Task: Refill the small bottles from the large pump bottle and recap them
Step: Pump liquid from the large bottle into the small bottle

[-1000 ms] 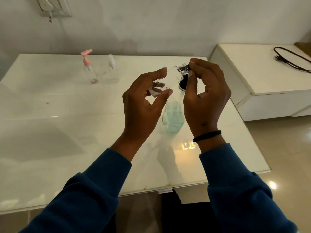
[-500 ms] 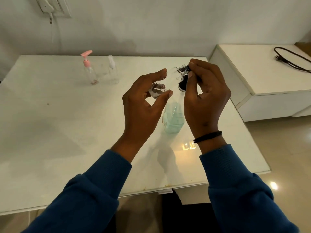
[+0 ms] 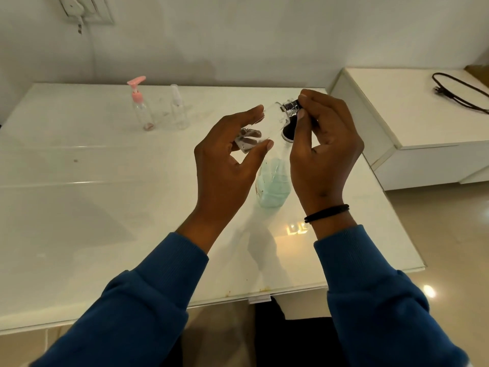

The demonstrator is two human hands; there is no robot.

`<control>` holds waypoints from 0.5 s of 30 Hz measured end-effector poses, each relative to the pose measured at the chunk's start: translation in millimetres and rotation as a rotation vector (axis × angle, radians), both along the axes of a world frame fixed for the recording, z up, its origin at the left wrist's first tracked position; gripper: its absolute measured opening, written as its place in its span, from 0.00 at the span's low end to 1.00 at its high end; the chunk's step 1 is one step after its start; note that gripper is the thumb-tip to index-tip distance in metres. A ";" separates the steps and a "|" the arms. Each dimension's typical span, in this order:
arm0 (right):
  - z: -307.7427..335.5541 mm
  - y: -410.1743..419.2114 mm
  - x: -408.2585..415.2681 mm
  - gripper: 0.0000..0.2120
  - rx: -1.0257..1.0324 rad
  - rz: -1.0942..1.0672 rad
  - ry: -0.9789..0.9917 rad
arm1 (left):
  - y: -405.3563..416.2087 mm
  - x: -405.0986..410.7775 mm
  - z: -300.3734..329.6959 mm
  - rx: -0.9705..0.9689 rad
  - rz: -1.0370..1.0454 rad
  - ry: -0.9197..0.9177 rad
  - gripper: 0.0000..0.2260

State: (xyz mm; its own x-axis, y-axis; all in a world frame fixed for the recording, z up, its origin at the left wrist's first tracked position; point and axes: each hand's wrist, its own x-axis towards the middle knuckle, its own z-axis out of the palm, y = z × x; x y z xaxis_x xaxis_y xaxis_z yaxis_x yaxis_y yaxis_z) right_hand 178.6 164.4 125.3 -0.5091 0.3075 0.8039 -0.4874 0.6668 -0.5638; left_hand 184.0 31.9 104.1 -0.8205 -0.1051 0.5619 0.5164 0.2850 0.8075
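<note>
Left hand [image 3: 227, 149] still grips the tilted small bottle [image 3: 267, 123] above the desk [image 3: 105, 207], right hand [image 3: 322, 144] keeps pinching its cap [image 3: 291, 105], nothing visibly shifted, pump bottle [image 3: 274, 181] just below.

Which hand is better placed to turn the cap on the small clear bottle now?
The right hand: its fingertips already pinch the dark cap, while the left hand grips the small clear bottle body to steady it.
</note>
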 end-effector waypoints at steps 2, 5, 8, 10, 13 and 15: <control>-4.4 0.0 -0.5 0.08 -0.007 0.008 0.004 | -0.5 0.1 -1.4 0.000 -0.002 -0.008 0.19; -7.0 1.7 -1.4 0.08 -0.021 0.012 -0.008 | -0.1 0.9 -2.0 0.009 -0.008 -0.022 0.19; -1.6 3.4 -1.9 0.08 -0.006 0.015 -0.021 | -0.2 0.1 -0.4 -0.003 0.002 -0.014 0.19; 1.9 4.0 -2.3 0.08 0.011 0.010 -0.019 | -0.1 -0.3 0.8 -0.007 0.008 -0.007 0.19; 1.7 4.6 -2.0 0.08 0.017 -0.001 -0.003 | 0.1 -0.1 1.6 -0.005 0.011 0.002 0.19; -1.7 5.8 -2.4 0.07 0.024 -0.022 0.008 | -0.1 0.2 1.4 -0.011 0.007 0.001 0.19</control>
